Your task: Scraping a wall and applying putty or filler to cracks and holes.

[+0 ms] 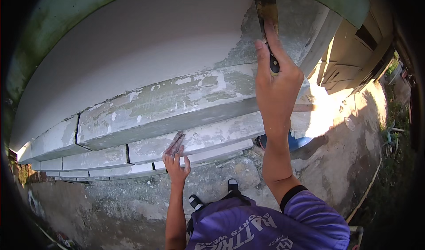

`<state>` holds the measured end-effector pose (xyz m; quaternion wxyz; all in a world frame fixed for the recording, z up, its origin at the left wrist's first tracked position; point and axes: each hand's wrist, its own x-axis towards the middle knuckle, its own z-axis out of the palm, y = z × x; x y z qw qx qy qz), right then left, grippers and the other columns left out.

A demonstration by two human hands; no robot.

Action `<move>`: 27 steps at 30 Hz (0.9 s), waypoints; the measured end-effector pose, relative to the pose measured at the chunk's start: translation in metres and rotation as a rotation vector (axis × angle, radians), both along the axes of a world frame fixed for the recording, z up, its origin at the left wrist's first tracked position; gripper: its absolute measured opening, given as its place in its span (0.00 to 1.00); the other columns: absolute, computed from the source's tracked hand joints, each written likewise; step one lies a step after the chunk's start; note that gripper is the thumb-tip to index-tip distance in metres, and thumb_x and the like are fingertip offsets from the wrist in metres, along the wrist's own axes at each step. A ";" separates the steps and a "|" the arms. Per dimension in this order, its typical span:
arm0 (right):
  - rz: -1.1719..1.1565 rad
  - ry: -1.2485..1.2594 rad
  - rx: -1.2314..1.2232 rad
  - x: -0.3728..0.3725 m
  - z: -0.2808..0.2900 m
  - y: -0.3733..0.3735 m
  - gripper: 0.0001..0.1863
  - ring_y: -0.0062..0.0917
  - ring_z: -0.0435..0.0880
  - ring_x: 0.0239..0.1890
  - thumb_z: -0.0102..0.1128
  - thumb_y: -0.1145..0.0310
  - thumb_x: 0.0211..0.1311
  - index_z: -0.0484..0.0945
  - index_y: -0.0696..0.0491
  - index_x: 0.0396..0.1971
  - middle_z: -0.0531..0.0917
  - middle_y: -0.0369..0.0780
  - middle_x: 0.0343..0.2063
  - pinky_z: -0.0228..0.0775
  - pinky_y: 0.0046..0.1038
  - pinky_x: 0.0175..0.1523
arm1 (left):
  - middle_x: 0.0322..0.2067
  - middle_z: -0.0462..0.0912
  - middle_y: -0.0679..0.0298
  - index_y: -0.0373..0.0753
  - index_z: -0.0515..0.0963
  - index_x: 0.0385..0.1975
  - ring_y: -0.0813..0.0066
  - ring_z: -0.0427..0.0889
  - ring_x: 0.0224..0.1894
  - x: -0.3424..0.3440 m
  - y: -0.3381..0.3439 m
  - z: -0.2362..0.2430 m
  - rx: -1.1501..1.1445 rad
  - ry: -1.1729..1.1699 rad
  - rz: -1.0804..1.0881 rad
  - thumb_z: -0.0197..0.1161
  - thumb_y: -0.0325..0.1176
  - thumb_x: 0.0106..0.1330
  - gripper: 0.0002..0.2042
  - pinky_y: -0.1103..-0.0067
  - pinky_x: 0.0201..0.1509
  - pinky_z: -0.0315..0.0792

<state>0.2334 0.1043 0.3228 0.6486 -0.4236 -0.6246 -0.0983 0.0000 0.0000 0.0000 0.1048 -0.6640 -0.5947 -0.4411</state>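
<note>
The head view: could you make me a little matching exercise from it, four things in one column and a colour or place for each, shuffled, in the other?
Things
1. scraper
2. flat piece
3. shirt
4. upper wall panel

Colours or places
A. mostly white, with a grey patch toward the right
B. held in the left hand
C. purple, with pale lettering
D. held in the right hand, blade toward the top of the picture

Right pairs: 1-D, 2-B, 3-C, 4-A.
</note>
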 end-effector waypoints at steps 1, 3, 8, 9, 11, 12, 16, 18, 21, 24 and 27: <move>0.023 0.025 -0.128 -0.001 0.002 -0.007 0.18 0.21 0.85 0.43 0.59 0.63 0.68 0.79 0.49 0.56 0.86 0.49 0.43 0.75 0.23 0.49 | 0.47 0.77 0.53 0.42 0.79 0.52 0.52 0.74 0.52 0.000 0.000 0.000 0.006 0.002 0.000 0.64 0.28 0.51 0.23 0.55 0.64 0.61; 0.045 0.047 -0.246 -0.004 0.006 -0.006 0.18 0.24 0.85 0.43 0.59 0.64 0.68 0.79 0.52 0.56 0.85 0.49 0.45 0.75 0.27 0.50 | 0.47 0.77 0.53 0.41 0.79 0.52 0.53 0.74 0.52 -0.002 0.002 0.002 0.021 0.003 0.000 0.64 0.28 0.51 0.23 0.56 0.64 0.61; 0.039 0.048 0.009 -0.003 0.004 0.013 0.19 0.19 0.84 0.39 0.57 0.63 0.70 0.78 0.50 0.58 0.86 0.49 0.43 0.75 0.25 0.47 | 0.46 0.77 0.53 0.41 0.78 0.52 0.52 0.74 0.51 0.003 0.008 0.007 0.028 0.001 -0.015 0.64 0.27 0.52 0.23 0.56 0.63 0.61; 0.041 0.050 0.006 -0.003 0.003 0.011 0.19 0.19 0.84 0.39 0.57 0.63 0.70 0.78 0.50 0.58 0.86 0.49 0.43 0.75 0.25 0.47 | 0.46 0.77 0.53 0.41 0.78 0.52 0.52 0.74 0.51 0.003 0.006 0.007 0.025 0.003 -0.013 0.64 0.27 0.52 0.23 0.56 0.63 0.61; 0.051 0.016 -0.069 -0.003 -0.001 0.001 0.18 0.39 0.88 0.39 0.59 0.69 0.67 0.79 0.57 0.54 0.85 0.54 0.40 0.76 0.33 0.46 | 0.46 0.77 0.52 0.41 0.78 0.52 0.52 0.74 0.52 0.000 0.003 0.005 0.018 -0.009 -0.018 0.63 0.27 0.52 0.23 0.55 0.64 0.61; 0.051 0.019 -0.070 -0.005 -0.001 0.000 0.18 0.39 0.88 0.39 0.59 0.69 0.67 0.79 0.57 0.54 0.85 0.54 0.40 0.76 0.33 0.46 | 0.46 0.77 0.52 0.41 0.78 0.52 0.52 0.74 0.52 -0.002 -0.001 0.004 0.017 -0.006 -0.017 0.63 0.27 0.52 0.23 0.55 0.64 0.61; 0.034 0.004 -0.012 -0.005 0.007 0.009 0.18 0.40 0.87 0.42 0.58 0.69 0.67 0.78 0.57 0.55 0.85 0.54 0.41 0.76 0.33 0.48 | 0.51 0.77 0.53 0.40 0.78 0.51 0.51 0.72 0.57 0.000 -0.001 0.004 -0.024 -0.033 -0.030 0.63 0.26 0.52 0.22 0.56 0.64 0.59; 0.054 0.016 0.047 -0.004 0.005 0.013 0.18 0.39 0.87 0.42 0.58 0.69 0.67 0.78 0.57 0.56 0.85 0.54 0.41 0.76 0.33 0.48 | 0.51 0.77 0.53 0.40 0.78 0.51 0.51 0.72 0.57 0.000 -0.001 0.005 -0.025 -0.038 -0.032 0.63 0.26 0.52 0.22 0.56 0.64 0.59; 0.020 0.005 -0.006 0.001 -0.002 0.005 0.20 0.26 0.84 0.46 0.57 0.62 0.70 0.77 0.52 0.58 0.84 0.50 0.47 0.72 0.29 0.55 | 0.51 0.77 0.53 0.40 0.78 0.51 0.52 0.72 0.57 -0.003 -0.002 0.005 -0.028 -0.031 -0.037 0.63 0.26 0.52 0.22 0.56 0.64 0.59; 0.032 0.011 -0.157 -0.002 0.002 -0.004 0.20 0.27 0.84 0.47 0.56 0.62 0.70 0.77 0.53 0.58 0.84 0.50 0.47 0.72 0.29 0.55 | 0.47 0.77 0.52 0.41 0.78 0.52 0.52 0.74 0.53 -0.003 -0.003 0.004 0.008 -0.002 -0.027 0.64 0.28 0.52 0.23 0.55 0.64 0.61; 0.062 0.083 -0.102 -0.007 0.017 0.005 0.18 0.37 0.87 0.38 0.57 0.69 0.68 0.77 0.56 0.56 0.85 0.53 0.39 0.75 0.32 0.48 | 0.47 0.78 0.53 0.41 0.78 0.52 0.53 0.74 0.53 -0.003 -0.002 0.002 0.010 0.004 -0.035 0.64 0.28 0.52 0.23 0.56 0.63 0.61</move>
